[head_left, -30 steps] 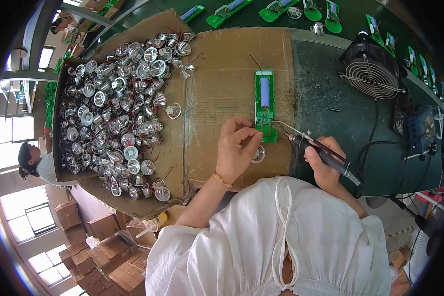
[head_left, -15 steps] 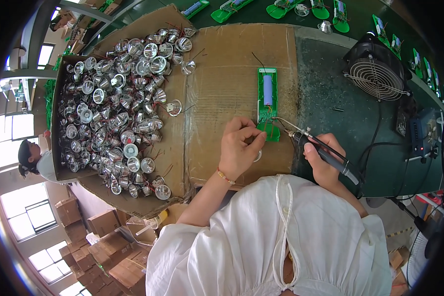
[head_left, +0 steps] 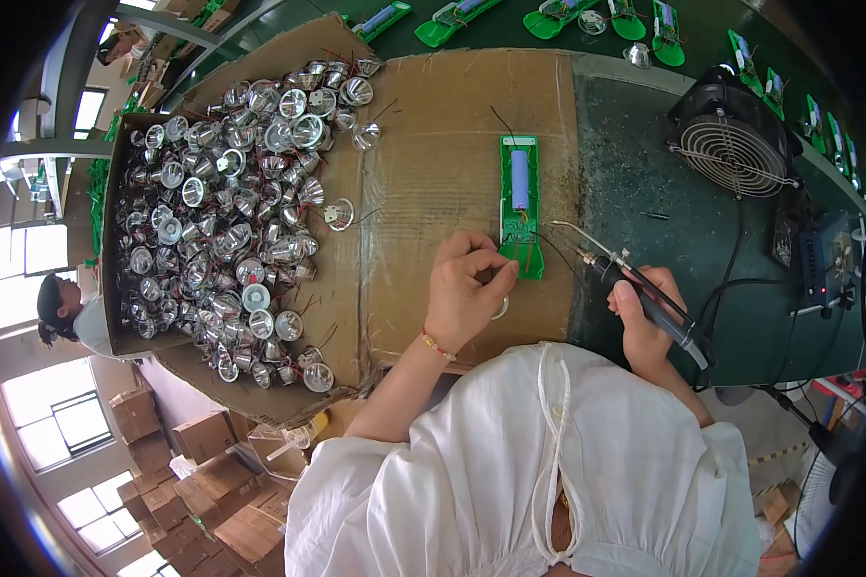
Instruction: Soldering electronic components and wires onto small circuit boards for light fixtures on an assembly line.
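Observation:
A green plastic housing (head_left: pixel 534 264) lies lengthwise on the cardboard, with a purple cylindrical battery (head_left: pixel 520 180) and a small circuit board (head_left: pixel 519 233) in it. Thin wires run from its top end and around the board. My left hand (head_left: pixel 467 290) is pinched closed beside the housing's lower end; what its fingertips hold is hidden. Just under that hand shows part of a pale round rim (head_left: pixel 501 307). In my right hand (head_left: pixel 650 313) is a soldering iron (head_left: pixel 648 304) with a thin bent tube alongside. Its tip is apart from the board, to the right of it.
At left a cardboard box (head_left: pixel 123 240) overflows with silvery reflector cups (head_left: pixel 250 240) on red wires. A black fan with a wire guard (head_left: pixel 734 154) and a blue power unit (head_left: pixel 827 264) stand at right. More green housings (head_left: pixel 666 34) line the far edge. A person (head_left: pixel 72 313) is beyond the box.
The soldering iron has drawn back from the circuit board, to the right, with my right hand. My left hand stays nearly in place, still pinched.

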{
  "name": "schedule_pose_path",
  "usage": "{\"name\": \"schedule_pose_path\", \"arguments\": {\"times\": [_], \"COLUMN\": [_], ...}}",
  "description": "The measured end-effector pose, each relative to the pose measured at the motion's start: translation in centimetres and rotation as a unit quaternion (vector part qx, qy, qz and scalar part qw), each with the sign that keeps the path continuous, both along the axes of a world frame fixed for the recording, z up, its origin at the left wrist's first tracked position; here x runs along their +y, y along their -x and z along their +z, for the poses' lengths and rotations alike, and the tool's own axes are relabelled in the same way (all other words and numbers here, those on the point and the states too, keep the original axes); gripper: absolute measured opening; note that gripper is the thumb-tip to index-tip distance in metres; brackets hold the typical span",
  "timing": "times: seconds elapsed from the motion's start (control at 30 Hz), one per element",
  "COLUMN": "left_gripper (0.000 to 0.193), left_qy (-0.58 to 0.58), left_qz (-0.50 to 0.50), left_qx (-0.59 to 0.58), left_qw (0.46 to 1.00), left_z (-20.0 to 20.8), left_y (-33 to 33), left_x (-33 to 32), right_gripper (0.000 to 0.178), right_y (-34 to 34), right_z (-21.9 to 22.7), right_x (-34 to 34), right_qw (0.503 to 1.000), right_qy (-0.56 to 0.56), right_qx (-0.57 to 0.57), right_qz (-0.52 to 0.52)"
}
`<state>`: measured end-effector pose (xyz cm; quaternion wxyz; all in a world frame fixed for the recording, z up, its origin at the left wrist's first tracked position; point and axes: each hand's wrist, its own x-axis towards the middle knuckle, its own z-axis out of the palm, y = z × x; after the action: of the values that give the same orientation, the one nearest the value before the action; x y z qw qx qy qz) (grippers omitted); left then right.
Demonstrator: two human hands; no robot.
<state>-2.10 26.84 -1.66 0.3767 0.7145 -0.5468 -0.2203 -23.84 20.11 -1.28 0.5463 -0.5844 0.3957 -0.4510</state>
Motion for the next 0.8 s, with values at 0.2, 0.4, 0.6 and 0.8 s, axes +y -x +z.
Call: {"name": "schedule_pose_path", "arguments": {"times": [0.2, 0.4, 0.6, 0.8], "left_gripper": [0.012, 0.013, 0.017, 0.025], "left_qy": [-0.052, -0.15, -0.06, 0.013], "left_qz": [0.128, 0.049, 0.014, 0.084], "left_qx": [0.175, 0.101, -0.22, -0.345], "left_qw": [0.975, 0.982, 0.973, 0.935], "left_z": [1.8, 1.4, 3.4, 3.0], "left_y": [-1.6, -2.7, -10.3, -10.9], "left_x": [-0.4, -6.5, -22.3, -33.5], "right_gripper": [0.016, 0.016, 0.015, 0.017], "right_y": [1.5, 2.0, 2.1, 2.6], "right_z": [-1.2, -3.2, -2.5, -3.0], "right_x": [-1.5, -2.8, -3.0, -3.2], "right_qw": [0.998, 0.993, 0.996, 0.997], "right_qy": [-0.002, 0.044, 0.027, 0.003], "right_qx": [0.009, 0.053, 0.053, 0.045], "right_qz": [-0.064, -0.095, -0.065, -0.065]}}
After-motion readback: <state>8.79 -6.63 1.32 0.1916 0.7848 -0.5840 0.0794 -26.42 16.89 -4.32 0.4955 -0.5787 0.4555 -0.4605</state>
